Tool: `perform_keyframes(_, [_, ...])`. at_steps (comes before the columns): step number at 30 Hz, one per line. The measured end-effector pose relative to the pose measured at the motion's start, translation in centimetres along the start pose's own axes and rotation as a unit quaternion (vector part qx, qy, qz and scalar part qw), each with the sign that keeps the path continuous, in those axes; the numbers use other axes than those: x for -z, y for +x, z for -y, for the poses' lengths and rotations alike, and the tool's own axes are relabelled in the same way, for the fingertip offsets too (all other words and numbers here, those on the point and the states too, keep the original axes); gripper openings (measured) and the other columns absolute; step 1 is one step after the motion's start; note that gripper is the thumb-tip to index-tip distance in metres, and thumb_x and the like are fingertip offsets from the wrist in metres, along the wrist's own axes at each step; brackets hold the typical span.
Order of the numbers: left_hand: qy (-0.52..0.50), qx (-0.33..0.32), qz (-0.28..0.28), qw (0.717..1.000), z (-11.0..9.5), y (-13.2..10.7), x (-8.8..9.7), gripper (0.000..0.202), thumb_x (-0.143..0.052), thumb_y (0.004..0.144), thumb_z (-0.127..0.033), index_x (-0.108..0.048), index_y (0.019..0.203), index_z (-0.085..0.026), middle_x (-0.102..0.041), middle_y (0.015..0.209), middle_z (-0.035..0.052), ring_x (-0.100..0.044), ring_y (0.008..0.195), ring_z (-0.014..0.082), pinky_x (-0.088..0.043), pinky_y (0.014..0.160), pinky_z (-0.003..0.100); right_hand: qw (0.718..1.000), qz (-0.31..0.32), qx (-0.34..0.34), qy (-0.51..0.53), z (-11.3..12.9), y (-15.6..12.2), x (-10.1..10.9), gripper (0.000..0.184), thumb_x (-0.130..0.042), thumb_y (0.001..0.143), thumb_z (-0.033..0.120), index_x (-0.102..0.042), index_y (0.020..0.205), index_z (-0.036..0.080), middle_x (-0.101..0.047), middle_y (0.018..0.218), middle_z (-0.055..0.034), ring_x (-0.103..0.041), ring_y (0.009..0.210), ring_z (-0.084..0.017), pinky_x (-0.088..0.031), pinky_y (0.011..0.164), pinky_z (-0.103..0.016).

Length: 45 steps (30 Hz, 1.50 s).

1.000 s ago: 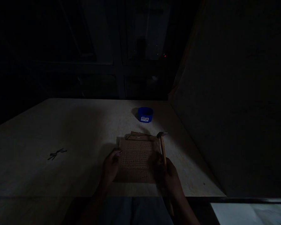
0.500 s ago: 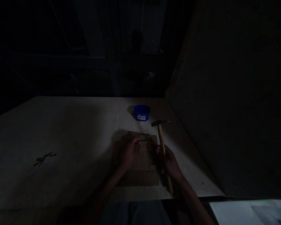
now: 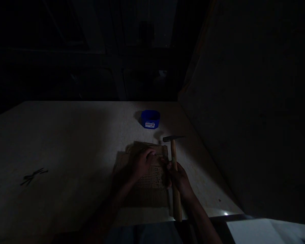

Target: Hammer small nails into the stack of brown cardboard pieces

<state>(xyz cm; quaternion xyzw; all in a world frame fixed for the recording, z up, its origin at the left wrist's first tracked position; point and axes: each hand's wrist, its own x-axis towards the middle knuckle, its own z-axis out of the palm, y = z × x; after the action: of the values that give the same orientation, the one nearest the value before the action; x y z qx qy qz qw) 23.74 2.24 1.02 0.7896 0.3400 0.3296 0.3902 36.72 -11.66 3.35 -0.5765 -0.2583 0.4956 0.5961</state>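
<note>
In the dim head view, my right hand (image 3: 180,179) is closed around the wooden handle of a hammer (image 3: 176,200). The hammer stands nearly straight up in the picture, its dark head at the far end. Over a brown cardboard piece (image 3: 148,198) marked with rows of small dark holes lies my left hand (image 3: 142,164), fingers curled and thumb close to the index finger near the far edge. Whatever sits between those fingertips, if anything, is too dark to make out. Part of the cardboard is covered by my left hand and shadow.
A blue plastic bin (image 3: 150,119) with a white label stands beyond the cardboard. Several dark nail-like pieces (image 3: 33,176) lie on the left of the pale table (image 3: 73,149). Along the right side rises a dark upright panel (image 3: 249,118).
The camera view has shifted slightly, moving the bin and dark pieces leftward. The hammer has turned more upright in my right hand. My left hand stays over the cardboard.
</note>
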Motion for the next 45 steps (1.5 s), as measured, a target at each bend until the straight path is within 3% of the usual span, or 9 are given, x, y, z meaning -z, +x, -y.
perform_keyframes(9, [-0.077, 0.019, -0.009, 0.997, 0.0, -0.6, -0.2, 0.026, -0.052, 0.095, -0.032, -0.073, 0.104, -0.021, -0.078, 0.103, 0.0067, -0.072, 0.098, 0.0207, -0.057, 0.090, 0.035, 1.000, -0.018, 0.004, 0.006, 0.5, -0.5, -0.1, 0.054, -0.069, 0.080, 0.062, -0.068, 0.106, 0.014, -0.064, 0.052, 0.0018, -0.047, 0.031, -0.012, -0.039, 0.033, -0.024])
perform_keyframes(16, [-0.085, 0.035, -0.026, 0.995, -0.1, -0.2, -0.1, 0.027, -0.051, 0.094, -0.027, -0.074, 0.107, -0.021, -0.078, 0.108, 0.0056, -0.071, 0.103, 0.0200, -0.055, 0.096, 0.037, 1.000, -0.024, 0.020, -0.004, 0.4, -0.6, -0.2, 0.049, -0.067, 0.083, 0.059, -0.066, 0.104, 0.015, -0.052, 0.041, 0.0068, -0.046, 0.031, -0.013, -0.038, 0.034, -0.023])
perform_keyframes(21, [-0.080, 0.052, -0.032, 0.995, -0.4, 0.8, 0.2, 0.025, -0.054, 0.093, -0.028, -0.074, 0.104, -0.019, -0.079, 0.103, 0.0057, -0.073, 0.097, 0.0208, -0.057, 0.091, 0.036, 0.999, -0.023, 0.037, -0.015, -0.4, -0.3, 0.0, 0.046, -0.066, 0.084, 0.062, -0.061, 0.097, 0.018, -0.068, 0.064, 0.0010, -0.046, 0.031, -0.009, -0.038, 0.031, -0.023])
perform_keyframes(24, [-0.063, 0.036, -0.019, 0.997, -0.6, 1.8, 0.2, 0.022, -0.056, 0.091, -0.025, -0.075, 0.102, -0.019, -0.079, 0.101, 0.0058, -0.073, 0.094, 0.0208, -0.057, 0.089, 0.035, 0.999, -0.025, 0.040, -0.013, -0.8, -0.2, 0.1, 0.046, -0.066, 0.083, 0.063, -0.058, 0.095, 0.019, -0.076, 0.088, -0.0047, -0.047, 0.033, -0.008, -0.041, 0.031, -0.024])
perform_keyframes(28, [-0.067, 0.003, 0.011, 0.998, 0.1, 2.3, -0.3, 0.018, -0.060, 0.089, -0.025, -0.074, 0.097, -0.019, -0.079, 0.098, 0.0052, -0.073, 0.094, 0.0204, -0.058, 0.087, 0.034, 0.998, -0.027, 0.045, -0.017, -1.1, -0.1, 0.2, 0.046, -0.066, 0.083, 0.064, -0.057, 0.093, 0.019, -0.076, 0.101, -0.0088, -0.049, 0.033, -0.007, -0.042, 0.031, -0.023])
perform_keyframes(35, [-0.018, -0.062, 0.031, 0.997, 1.0, 1.6, -0.7, 0.019, -0.059, 0.093, -0.026, -0.075, 0.101, -0.022, -0.078, 0.100, 0.0045, -0.072, 0.095, 0.0184, -0.057, 0.089, 0.033, 0.998, -0.037, 0.043, -0.016, -0.8, -0.1, 0.0, 0.048, -0.066, 0.081, 0.065, -0.057, 0.091, 0.019, -0.076, 0.089, -0.0063, -0.047, 0.033, -0.008, -0.040, 0.031, -0.023])
perform_keyframes(39, [0.005, -0.099, 0.037, 0.994, 0.8, 1.5, -0.4, 0.020, -0.058, 0.093, -0.024, -0.075, 0.104, -0.023, -0.077, 0.103, 0.0051, -0.071, 0.097, 0.0186, -0.057, 0.090, 0.035, 0.998, -0.039, 0.041, -0.018, -0.5, -0.3, -0.1, 0.046, -0.067, 0.081, 0.064, -0.056, 0.089, 0.020, -0.076, 0.098, -0.0077, -0.048, 0.034, -0.008, -0.041, 0.032, -0.023])
perform_keyframes(42, [0.005, -0.103, 0.058, 0.993, 0.8, 1.4, -0.3, 0.021, -0.058, 0.094, -0.024, -0.075, 0.106, -0.024, -0.078, 0.106, 0.0049, -0.072, 0.098, 0.0186, -0.056, 0.092, 0.035, 0.998, -0.043, 0.044, -0.023, -0.4, -0.4, 0.0, 0.044, -0.068, 0.082, 0.062, -0.056, 0.088, 0.020, -0.075, 0.104, -0.0085, -0.048, 0.036, -0.007, -0.042, 0.033, -0.024])
perform_keyframes(45, [-0.017, -0.085, 0.069, 0.994, 0.8, 1.2, -0.4, 0.023, -0.056, 0.095, -0.024, -0.075, 0.107, -0.024, -0.078, 0.105, 0.0052, -0.073, 0.097, 0.0185, -0.057, 0.091, 0.035, 0.998, -0.050, 0.041, -0.024, -0.3, -0.4, -0.1, 0.044, -0.068, 0.081, 0.062, -0.056, 0.088, 0.020, -0.075, 0.095, -0.0066, -0.047, 0.035, -0.007, -0.041, 0.033, -0.023])
